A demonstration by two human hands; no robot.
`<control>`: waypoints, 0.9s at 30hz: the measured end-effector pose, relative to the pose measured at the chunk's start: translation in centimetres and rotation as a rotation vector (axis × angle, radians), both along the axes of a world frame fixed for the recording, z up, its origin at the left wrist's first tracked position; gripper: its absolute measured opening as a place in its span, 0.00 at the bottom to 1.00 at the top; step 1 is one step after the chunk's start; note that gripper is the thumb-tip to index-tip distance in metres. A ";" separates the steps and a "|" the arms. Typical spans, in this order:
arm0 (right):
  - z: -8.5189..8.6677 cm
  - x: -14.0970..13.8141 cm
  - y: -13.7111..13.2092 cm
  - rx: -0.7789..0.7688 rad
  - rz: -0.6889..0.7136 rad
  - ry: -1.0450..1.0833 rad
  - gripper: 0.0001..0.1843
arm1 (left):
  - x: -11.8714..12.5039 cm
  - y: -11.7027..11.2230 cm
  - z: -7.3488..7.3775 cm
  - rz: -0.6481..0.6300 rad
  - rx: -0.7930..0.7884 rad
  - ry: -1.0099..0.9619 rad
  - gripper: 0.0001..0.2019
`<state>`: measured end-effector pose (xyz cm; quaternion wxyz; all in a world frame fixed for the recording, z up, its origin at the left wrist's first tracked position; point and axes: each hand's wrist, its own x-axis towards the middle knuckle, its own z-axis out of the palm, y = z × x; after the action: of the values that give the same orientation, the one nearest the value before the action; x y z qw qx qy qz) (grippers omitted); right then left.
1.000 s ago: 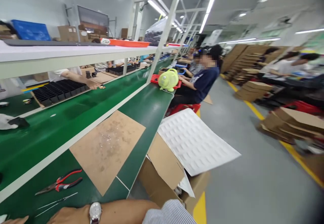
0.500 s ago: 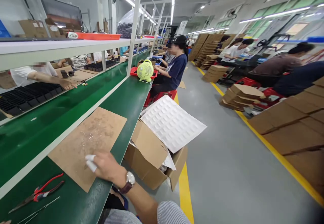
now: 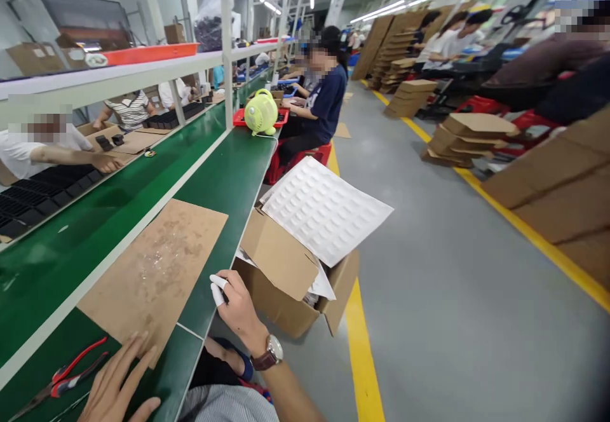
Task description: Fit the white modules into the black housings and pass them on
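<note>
My left hand [image 3: 117,381] lies open, fingers spread, its fingertips on the near edge of a brown cardboard sheet [image 3: 193,234]. Small shiny clear bits [image 3: 155,262] are scattered over the sheet's stained middle. At the bench's front edge hovers my right hand [image 3: 238,304], white finger cots on two fingers and a watch [image 3: 274,350] on the wrist. Those fingers are curled close together; whatever may be between them is too small to make out. Red-handled long-nose pliers [image 3: 60,381] rest left of my left hand, and thin metal tweezers [image 3: 71,406] are partly hidden by it.
An open cardboard box [image 3: 281,269] with a white dimpled sheet [image 3: 324,209] stands beside the bench. Farther along the green bench [image 3: 204,180] are a yellow-green fan [image 3: 260,114] and a seated co-worker [image 3: 324,98]. Across it, another person reaches over black trays [image 3: 52,187].
My right hand has moved right, off the cardboard sheet to the bench edge. My left hand has come into view onto the sheet's near edge. The camera view has shifted slightly.
</note>
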<state>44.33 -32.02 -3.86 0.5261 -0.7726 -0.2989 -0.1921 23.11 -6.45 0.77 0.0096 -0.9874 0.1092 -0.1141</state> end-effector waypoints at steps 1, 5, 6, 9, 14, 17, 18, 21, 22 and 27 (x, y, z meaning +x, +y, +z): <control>-0.5 -0.1 -0.3 0.013 -0.015 0.017 0.17 | 0.5 -0.4 -0.4 -0.020 0.014 0.002 0.38; -4.1 -0.4 -2.6 0.051 -0.096 0.137 0.18 | 1.8 -0.9 -1.2 -0.016 0.021 0.071 0.40; -5.4 -0.4 -3.3 0.049 -0.115 0.183 0.18 | 1.9 -0.9 -1.3 -0.004 0.024 0.096 0.41; -10.3 -0.9 -5.8 0.019 -0.149 0.348 0.15 | 2.2 -0.5 -1.2 0.025 0.039 0.159 0.42; -18.7 -3.4 -9.5 0.014 -0.178 0.655 0.10 | 4.0 -1.0 0.3 0.013 0.017 0.192 0.35; -22.6 -5.1 -11.3 0.064 -0.200 0.829 0.15 | 5.8 -3.6 1.5 -0.028 -0.039 0.201 0.33; -23.7 -5.4 -11.9 0.089 -0.208 0.884 0.17 | 6.4 -4.8 1.9 -0.040 -0.049 0.199 0.32; -26.8 -5.2 -13.9 0.194 -0.236 1.033 0.19 | 8.0 -8.5 2.4 -0.075 -0.052 0.196 0.30; -27.8 -4.7 -14.7 0.240 -0.250 1.077 0.19 | 8.5 -9.6 2.3 -0.086 -0.049 0.203 0.30; -32.0 0.0 -18.3 0.548 -0.394 1.221 0.20 | 9.5 -12.5 0.8 -0.146 -0.019 0.200 0.32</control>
<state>44.37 -50.31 -35.86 0.7314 -0.6216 0.2551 0.1164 32.62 -18.94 1.61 -0.0192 -0.9833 0.1802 -0.0166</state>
